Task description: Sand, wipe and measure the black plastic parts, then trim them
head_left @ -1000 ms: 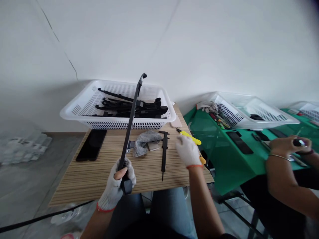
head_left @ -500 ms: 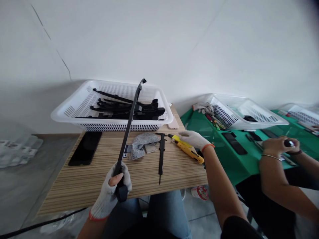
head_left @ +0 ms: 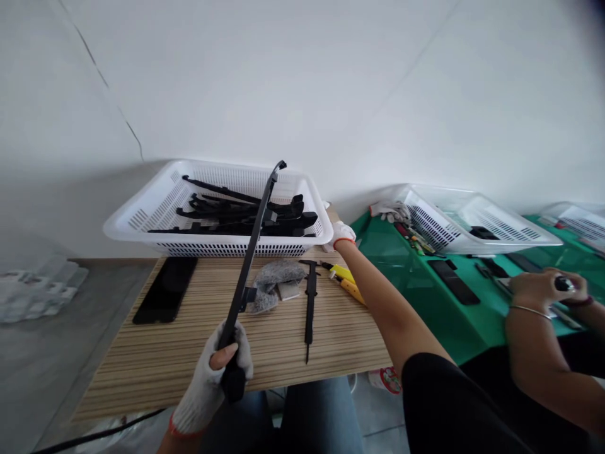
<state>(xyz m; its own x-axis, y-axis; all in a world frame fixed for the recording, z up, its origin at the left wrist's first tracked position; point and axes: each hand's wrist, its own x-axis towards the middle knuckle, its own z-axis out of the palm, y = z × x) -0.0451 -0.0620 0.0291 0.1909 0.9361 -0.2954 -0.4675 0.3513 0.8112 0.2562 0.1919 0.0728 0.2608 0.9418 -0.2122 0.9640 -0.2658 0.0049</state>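
My left hand point(head_left: 208, 371), in a white knit glove, is closed around the lower end of a long black plastic strip point(head_left: 254, 239) with a curved, clipped tip. The strip stands tilted up across the table, in front of a white basket point(head_left: 118, 226) of similar black strips. My right hand point(head_left: 343, 232), also gloved, reaches far forward beside the basket's right corner, near a pale phone-like slab point(head_left: 328, 249). Its fingers are mostly hidden. Below that arm lie yellow-handled cutting tools point(head_left: 352, 289). A black caliper point(head_left: 309, 309) and a grey fuzzy cloth point(head_left: 274, 275) lie mid-table.
A black smartphone point(head_left: 165, 291) lies on the striped wooden table point(head_left: 155, 362), left side. To the right, a green-covered table point(head_left: 425, 302) bears another white basket point(head_left: 456, 238), gloves point(head_left: 390, 211) and pens. A co-worker's hands point(head_left: 543, 290) are busy there.
My right hand has left the yellow tools and moved forward and left to the basket's right corner. My left hand still holds the black strip, and the view has shifted slightly.
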